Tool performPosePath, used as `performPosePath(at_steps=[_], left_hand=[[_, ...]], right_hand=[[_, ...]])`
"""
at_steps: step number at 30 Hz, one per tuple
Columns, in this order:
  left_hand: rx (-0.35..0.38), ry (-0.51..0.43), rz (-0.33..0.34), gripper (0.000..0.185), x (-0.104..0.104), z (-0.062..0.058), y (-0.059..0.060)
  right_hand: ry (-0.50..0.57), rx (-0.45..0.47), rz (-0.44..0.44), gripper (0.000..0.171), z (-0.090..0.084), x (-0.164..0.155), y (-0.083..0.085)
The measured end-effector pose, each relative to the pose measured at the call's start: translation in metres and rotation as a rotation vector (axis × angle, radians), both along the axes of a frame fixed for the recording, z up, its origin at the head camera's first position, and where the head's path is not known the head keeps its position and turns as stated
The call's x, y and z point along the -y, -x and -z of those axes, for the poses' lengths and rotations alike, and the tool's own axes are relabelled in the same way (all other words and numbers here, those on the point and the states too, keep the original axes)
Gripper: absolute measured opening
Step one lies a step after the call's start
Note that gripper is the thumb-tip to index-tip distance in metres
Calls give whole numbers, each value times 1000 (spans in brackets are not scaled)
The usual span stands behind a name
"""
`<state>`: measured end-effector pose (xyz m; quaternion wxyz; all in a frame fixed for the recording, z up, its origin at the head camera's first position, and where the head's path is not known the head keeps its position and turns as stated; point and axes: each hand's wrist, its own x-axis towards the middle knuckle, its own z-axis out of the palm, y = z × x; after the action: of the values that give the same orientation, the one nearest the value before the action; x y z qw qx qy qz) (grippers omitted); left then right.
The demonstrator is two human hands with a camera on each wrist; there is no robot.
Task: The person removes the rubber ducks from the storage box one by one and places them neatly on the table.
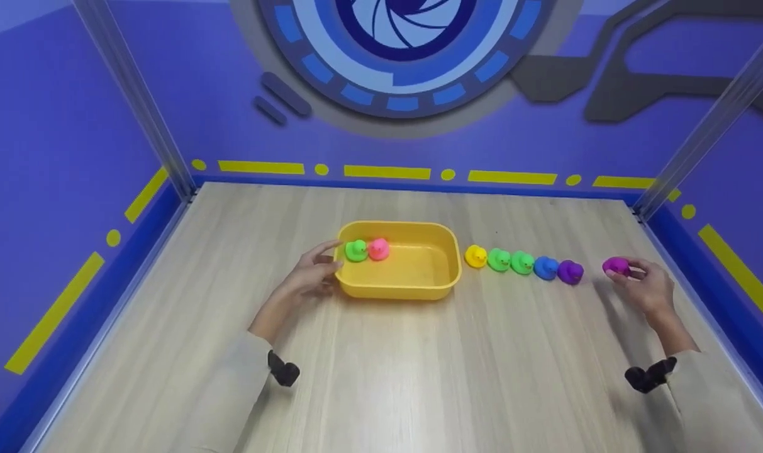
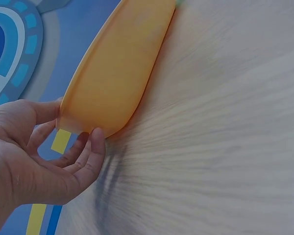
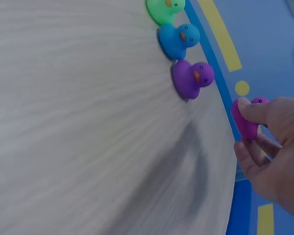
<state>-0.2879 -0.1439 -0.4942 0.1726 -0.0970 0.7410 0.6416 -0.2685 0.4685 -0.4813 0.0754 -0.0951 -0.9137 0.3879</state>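
Note:
My left hand (image 1: 307, 275) grips the left end of a yellow plastic tub (image 1: 394, 292), thumb and fingers spread about its end wall. Inside the tub, at its left, sit a green rubber duck (image 1: 356, 251) and a pink rubber duck (image 1: 378, 249). At the far right, my right hand (image 1: 651, 289) pinches a magenta rubber duck (image 1: 616, 265) between thumb and fingers. In the right wrist view this magenta duck (image 3: 244, 122) is held off the table, its shadow apart from it. Nearest to it stands a purple rubber duck (image 1: 570, 272).
Right of the tub, a row runs from a yellow duck (image 1: 475, 256) through two green ducks (image 1: 499, 260) and a blue duck (image 1: 546, 268) to the purple one. Blue printed walls (image 1: 381, 148) enclose the wooden table (image 1: 406, 371) at the back and both sides.

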Motion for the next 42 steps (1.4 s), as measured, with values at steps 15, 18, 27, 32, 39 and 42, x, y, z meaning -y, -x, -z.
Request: performPosePath(at_steps=[15, 18, 27, 32, 39, 42], left_hand=[[-12, -20, 0, 56, 2, 0, 0], [-10, -17, -5, 56, 1, 1, -1], [-9, -6, -12, 52, -2, 0, -2], [15, -21, -13, 53, -3, 0, -2], [20, -1, -32, 53, 1, -2, -3], [23, 14, -11, 53, 2, -1, -3]], right_hand=[[-44, 35, 16, 52, 37, -6, -9], [-69, 14, -28, 51, 38, -7, -10], [-122, 0, -69, 45, 33, -5, -5], [-120, 14, -69, 46, 32, -1, -2], [-109, 15, -66, 47, 36, 11, 8], [-106, 17, -66, 47, 37, 11, 8]])
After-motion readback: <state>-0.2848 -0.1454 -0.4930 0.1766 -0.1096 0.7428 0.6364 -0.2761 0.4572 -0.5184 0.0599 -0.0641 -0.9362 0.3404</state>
